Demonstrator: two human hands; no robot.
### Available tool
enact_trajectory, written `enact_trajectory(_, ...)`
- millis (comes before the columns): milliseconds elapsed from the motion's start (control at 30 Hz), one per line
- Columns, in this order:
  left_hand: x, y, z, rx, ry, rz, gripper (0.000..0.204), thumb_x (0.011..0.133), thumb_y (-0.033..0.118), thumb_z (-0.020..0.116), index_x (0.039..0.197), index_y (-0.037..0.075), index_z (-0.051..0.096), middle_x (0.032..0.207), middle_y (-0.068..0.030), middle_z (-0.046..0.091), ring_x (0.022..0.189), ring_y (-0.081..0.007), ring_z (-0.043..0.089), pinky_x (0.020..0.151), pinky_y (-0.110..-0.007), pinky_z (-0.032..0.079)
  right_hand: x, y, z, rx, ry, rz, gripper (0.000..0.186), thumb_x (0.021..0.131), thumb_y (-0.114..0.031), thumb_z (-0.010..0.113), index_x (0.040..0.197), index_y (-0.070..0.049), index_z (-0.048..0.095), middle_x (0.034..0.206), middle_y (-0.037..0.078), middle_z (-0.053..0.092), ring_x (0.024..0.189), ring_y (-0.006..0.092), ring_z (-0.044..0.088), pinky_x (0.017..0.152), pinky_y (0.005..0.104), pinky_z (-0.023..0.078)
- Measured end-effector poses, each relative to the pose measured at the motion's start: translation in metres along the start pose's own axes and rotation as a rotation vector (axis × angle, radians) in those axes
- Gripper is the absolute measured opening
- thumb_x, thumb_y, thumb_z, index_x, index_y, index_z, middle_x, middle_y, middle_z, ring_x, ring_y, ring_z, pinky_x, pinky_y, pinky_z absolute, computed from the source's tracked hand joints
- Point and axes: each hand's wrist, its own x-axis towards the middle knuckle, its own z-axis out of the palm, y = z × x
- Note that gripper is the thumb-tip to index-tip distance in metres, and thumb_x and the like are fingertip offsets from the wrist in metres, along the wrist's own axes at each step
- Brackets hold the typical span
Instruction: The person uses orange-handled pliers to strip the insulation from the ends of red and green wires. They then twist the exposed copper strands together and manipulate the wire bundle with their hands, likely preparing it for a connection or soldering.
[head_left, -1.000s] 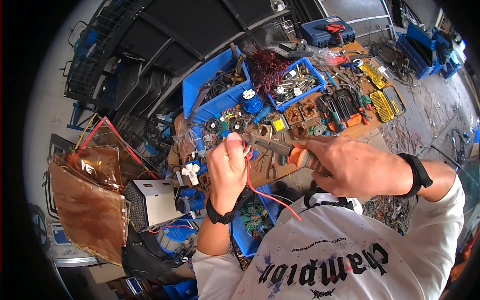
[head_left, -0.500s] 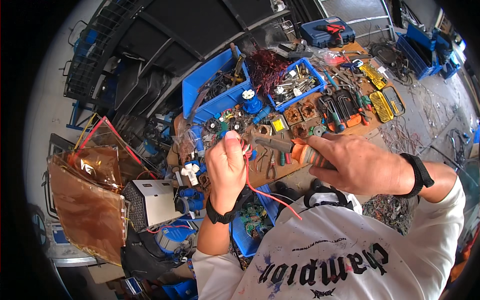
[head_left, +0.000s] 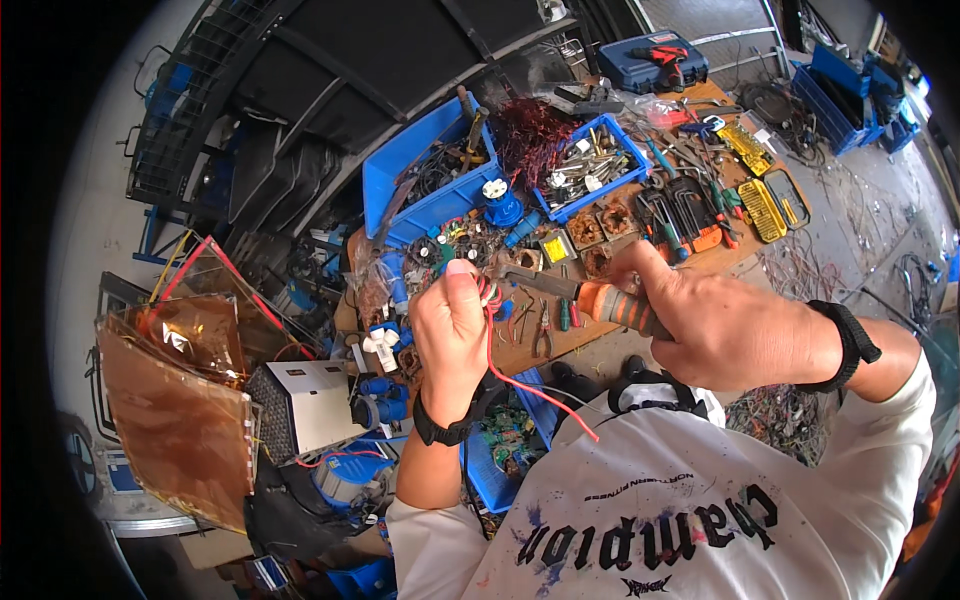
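Observation:
My left hand (head_left: pixel 449 325) is closed in a fist, thumb on top, around a bundle of red wire (head_left: pixel 489 296). One loose end of the wire hangs down to the right in front of the white shirt. My right hand (head_left: pixel 715 320) grips a tool with an orange-and-grey striped handle (head_left: pixel 619 307) and a flat dark metal shank (head_left: pixel 541 282). The shank points left, its far end close beside the wire bundle; whether they touch I cannot tell. My right index finger is arched above the handle.
Beneath my hands, a wooden table (head_left: pixel 520 350) carries pliers (head_left: pixel 543 332), screwdrivers and a yellow bit case (head_left: pixel 763 212). Blue bins (head_left: pixel 400 215) of scrap and metal parts stand behind. A blue crate (head_left: pixel 490 485) of circuit boards sits below my left wrist. Brown sheets (head_left: pixel 175 430) lean at left.
My right hand has shifted slightly right and drawn back, exposing more of the striped handle, and its index finger has risen. My left hand stays nearly in place with the wire.

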Motion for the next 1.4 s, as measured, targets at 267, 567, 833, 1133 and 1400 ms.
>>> enact_trajectory(267, 0.002, 0.007, 0.004, 0.142, 0.060, 0.073, 0.044, 0.101, 0.025, 0.042, 0.066, 0.000, 0.051, 0.053, -0.0128, 0.047, 0.046, -0.0293, 0.045, 0.047, -0.039, 0.036, 0.000, -0.009, -0.005, -0.056, -0.045, -0.034, 0.029, 0.077, 0.000, 0.048, 0.103, 0.013, 0.045, 0.084, 0.031, 0.060, 0.086, 0.0453, 0.061, 0.076, 0.0490, 0.047)
enact_trajectory(567, 0.001, 0.005, 0.003, 0.314, 0.082, 0.163, 0.037, 0.099, 0.021, 0.042, 0.069, 0.001, 0.052, 0.056, -0.0174, 0.050, 0.053, -0.0386, 0.053, 0.050, -0.044, 0.039, 0.004, -0.019, -0.010, -0.048, -0.165, 0.088, 0.030, 0.078, -0.002, 0.050, 0.104, 0.013, 0.048, 0.089, 0.032, 0.062, 0.090, 0.0453, 0.062, 0.076, 0.0497, 0.048)
enact_trajectory(833, 0.002, 0.010, 0.000, 0.353, 0.091, 0.179, 0.036, 0.099, 0.021, 0.042, 0.070, 0.002, 0.052, 0.056, -0.0156, 0.050, 0.050, -0.0363, 0.052, 0.049, -0.042, 0.039, 0.006, -0.017, -0.001, -0.026, -0.099, 0.069, 0.031, 0.083, -0.007, 0.054, 0.108, 0.010, 0.049, 0.089, 0.031, 0.062, 0.090, 0.0446, 0.062, 0.078, 0.0493, 0.049)
enact_trajectory(1133, 0.004, 0.011, 0.001, 0.260, 0.139, 0.168, 0.039, 0.100, 0.021, 0.041, 0.068, 0.001, 0.052, 0.053, -0.0130, 0.047, 0.047, -0.0309, 0.051, 0.048, -0.039, 0.038, 0.017, 0.003, 0.018, 0.074, 0.010, 0.016, 0.030, 0.084, -0.007, 0.056, 0.110, 0.007, 0.050, 0.086, 0.030, 0.063, 0.088, 0.0443, 0.062, 0.079, 0.0489, 0.049)
enact_trajectory(1400, 0.003, -0.014, 0.008, 0.003, 0.115, -0.006, 0.045, 0.101, 0.032, 0.040, 0.070, 0.001, 0.053, 0.053, -0.0083, 0.049, 0.047, -0.0204, 0.050, 0.048, -0.034, 0.038, 0.034, 0.029, 0.044, 0.043, 0.120, -0.030, 0.039, 0.082, -0.006, 0.059, 0.116, 0.005, 0.047, 0.079, 0.027, 0.063, 0.081, 0.0446, 0.062, 0.072, 0.0504, 0.048)
